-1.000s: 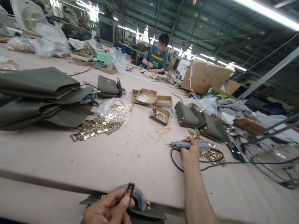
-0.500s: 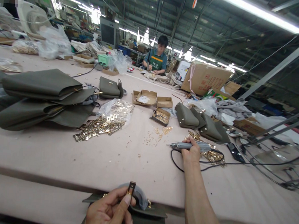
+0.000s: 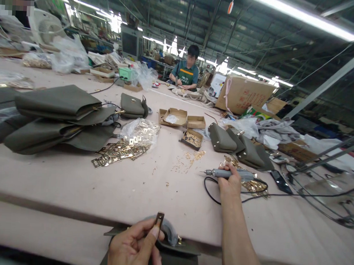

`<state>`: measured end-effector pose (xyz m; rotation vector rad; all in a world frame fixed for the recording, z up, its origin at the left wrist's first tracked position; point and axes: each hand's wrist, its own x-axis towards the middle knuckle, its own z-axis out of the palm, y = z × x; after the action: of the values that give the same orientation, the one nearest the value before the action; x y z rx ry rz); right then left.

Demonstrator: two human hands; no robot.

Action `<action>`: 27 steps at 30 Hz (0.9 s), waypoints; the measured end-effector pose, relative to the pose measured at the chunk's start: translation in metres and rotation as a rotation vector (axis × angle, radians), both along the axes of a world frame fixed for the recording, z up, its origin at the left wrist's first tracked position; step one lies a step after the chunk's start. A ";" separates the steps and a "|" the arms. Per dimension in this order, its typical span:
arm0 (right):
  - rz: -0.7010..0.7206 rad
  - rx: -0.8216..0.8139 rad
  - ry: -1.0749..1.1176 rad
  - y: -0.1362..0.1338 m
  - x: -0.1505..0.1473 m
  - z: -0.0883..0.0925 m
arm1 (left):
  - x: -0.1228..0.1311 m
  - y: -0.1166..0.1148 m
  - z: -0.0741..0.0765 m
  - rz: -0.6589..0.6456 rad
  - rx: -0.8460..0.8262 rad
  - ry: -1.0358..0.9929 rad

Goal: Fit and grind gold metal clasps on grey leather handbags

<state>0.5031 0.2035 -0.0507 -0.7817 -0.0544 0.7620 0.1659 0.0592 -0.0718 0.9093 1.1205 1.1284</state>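
Between thumb and fingers, my left hand (image 3: 138, 245) pinches a small metal plate (image 3: 159, 219), held upright at the table's front edge. Behind and under that hand lies a dark green bag (image 3: 185, 249) with a wrapped handle (image 3: 168, 229). My right hand (image 3: 230, 180) is closed round a grey electric screwdriver (image 3: 222, 173), whose tip points left over the table. Tiny gold screws (image 3: 193, 157) are scattered beyond the tip. Gold metal parts (image 3: 254, 187) lie beside and beneath the tool.
Stacked green bags (image 3: 56, 102) and a pile of gold plates (image 3: 116, 153) are at the left. Small cardboard boxes (image 3: 175, 116) stand mid-table. More bags (image 3: 224, 139), a phone (image 3: 281, 181) and the black cable (image 3: 304, 194) are at the right. A person (image 3: 186, 71) works across the table.
The whole view has shifted slightly, with most things appearing a little further right. Both hands keep their hold on the plate and the screwdriver.
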 end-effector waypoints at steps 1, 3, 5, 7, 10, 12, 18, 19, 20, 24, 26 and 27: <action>0.018 0.012 0.003 -0.007 -0.007 0.007 | 0.001 0.000 0.001 -0.005 -0.001 -0.004; 0.052 0.042 0.006 -0.024 -0.025 0.024 | 0.003 0.001 0.006 -0.016 -0.005 -0.019; 0.089 0.098 -0.004 -0.043 -0.050 0.041 | 0.005 0.001 0.011 -0.019 -0.010 -0.030; 0.182 0.207 -0.051 -0.064 -0.078 0.059 | 0.006 0.001 0.015 -0.012 -0.020 -0.023; 0.250 0.267 -0.114 -0.091 -0.123 0.080 | 0.006 0.000 0.018 0.007 -0.030 0.002; 0.249 0.258 -0.162 -0.104 -0.149 0.088 | 0.006 -0.002 0.019 0.021 -0.025 0.019; 0.208 0.163 -0.348 -0.119 -0.195 0.089 | 0.004 -0.004 0.023 0.032 -0.025 0.018; 0.205 0.156 -0.374 -0.121 -0.198 0.088 | 0.004 -0.004 0.023 0.033 -0.025 0.012; 0.201 0.152 -0.395 -0.122 -0.201 0.087 | 0.004 -0.004 0.024 0.035 -0.022 0.010; 0.184 0.166 -0.478 -0.125 -0.209 0.085 | 0.003 -0.005 0.023 0.036 -0.006 0.021; 0.172 0.172 -0.518 -0.125 -0.212 0.084 | 0.003 -0.006 0.023 0.034 0.002 0.033; 0.165 0.171 -0.531 -0.125 -0.213 0.084 | 0.003 -0.006 0.023 0.032 0.007 0.041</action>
<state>0.2896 0.0784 0.0329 -0.8042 -0.6596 0.6769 0.1691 0.0535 -0.0488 0.9260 1.1691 1.1446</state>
